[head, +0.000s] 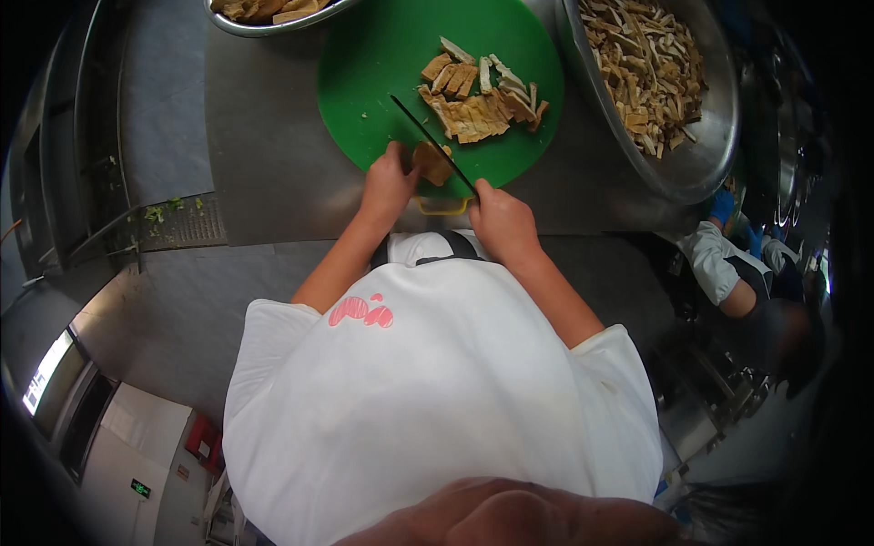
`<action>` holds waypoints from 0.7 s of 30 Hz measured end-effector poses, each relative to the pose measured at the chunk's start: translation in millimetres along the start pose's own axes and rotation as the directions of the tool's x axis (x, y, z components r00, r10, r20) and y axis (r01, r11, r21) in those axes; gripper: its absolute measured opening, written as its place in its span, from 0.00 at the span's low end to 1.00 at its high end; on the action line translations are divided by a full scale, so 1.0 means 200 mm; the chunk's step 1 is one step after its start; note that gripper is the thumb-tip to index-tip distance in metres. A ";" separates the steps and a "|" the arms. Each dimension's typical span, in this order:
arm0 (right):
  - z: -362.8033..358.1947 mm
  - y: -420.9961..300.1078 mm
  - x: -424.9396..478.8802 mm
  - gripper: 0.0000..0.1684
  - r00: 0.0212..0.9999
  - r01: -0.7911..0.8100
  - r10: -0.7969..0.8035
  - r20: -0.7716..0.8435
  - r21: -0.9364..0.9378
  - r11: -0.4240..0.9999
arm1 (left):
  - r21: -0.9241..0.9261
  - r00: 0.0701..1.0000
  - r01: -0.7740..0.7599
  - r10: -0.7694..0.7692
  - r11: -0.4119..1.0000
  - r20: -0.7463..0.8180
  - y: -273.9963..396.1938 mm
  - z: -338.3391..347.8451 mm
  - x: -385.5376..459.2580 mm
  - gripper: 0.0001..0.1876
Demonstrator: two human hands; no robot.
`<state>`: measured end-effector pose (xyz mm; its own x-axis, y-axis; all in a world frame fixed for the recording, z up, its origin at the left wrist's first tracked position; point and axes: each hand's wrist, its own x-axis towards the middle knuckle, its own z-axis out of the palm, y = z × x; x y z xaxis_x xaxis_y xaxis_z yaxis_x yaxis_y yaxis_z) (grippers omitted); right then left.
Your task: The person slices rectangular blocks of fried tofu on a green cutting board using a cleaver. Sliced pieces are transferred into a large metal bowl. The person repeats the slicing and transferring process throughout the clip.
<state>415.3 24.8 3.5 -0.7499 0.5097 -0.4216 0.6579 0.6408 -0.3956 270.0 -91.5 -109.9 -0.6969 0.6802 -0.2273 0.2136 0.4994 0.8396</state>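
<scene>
A round green cutting board [382, 61] with a yellow handle lies on a steel counter. My right hand [505, 220] is closed on the handle of a knife [422, 131], whose dark blade slants up and left across the board. Under or beside the blade is a brown piece of what looks like tofu [431, 164], close to the board's near edge. The fingers of my left hand [392, 179] are at this piece's left side; whether they grip it is hard to see. Farther right on the board lie cut strips [478, 116] of the same food, some of them side by side.
A large steel bowl [727, 130] holding many cut strips stands at the right. Another metal bowl [256, 31] with larger brown pieces is at the top left. Green scraps [156, 214] lie on a perforated strip at the left. A co-worker in blue gloves [722, 205] is at the far right.
</scene>
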 end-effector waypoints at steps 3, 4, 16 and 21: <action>-0.01 -0.01 0.00 0.08 1.000 0.023 -0.023 0.002 -0.024 0.999 | -0.103 0.996 0.087 -0.082 0.991 0.045 0.03 -0.01 0.00 0.09; -0.01 -0.01 -0.01 0.08 1.000 0.029 -0.029 0.004 -0.030 0.999 | -0.139 0.990 0.127 -0.117 0.982 0.080 0.04 -0.01 0.00 0.08; 0.13 -0.04 0.16 0.09 0.988 0.127 -0.120 0.096 -0.066 0.990 | -0.050 0.992 -0.116 0.118 0.992 0.047 -0.06 0.03 -0.02 0.11; 0.08 0.05 0.16 0.08 0.989 0.134 -0.134 -0.061 -0.007 0.991 | -0.099 1.000 -0.003 0.002 0.995 -0.006 0.01 0.02 0.01 0.10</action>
<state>398.9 37.9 -27.1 -0.8342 0.4532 -0.3141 0.5510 0.7076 -0.4424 271.5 -86.3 -110.3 -0.7008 0.6779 -0.2221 0.1466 0.4416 0.8852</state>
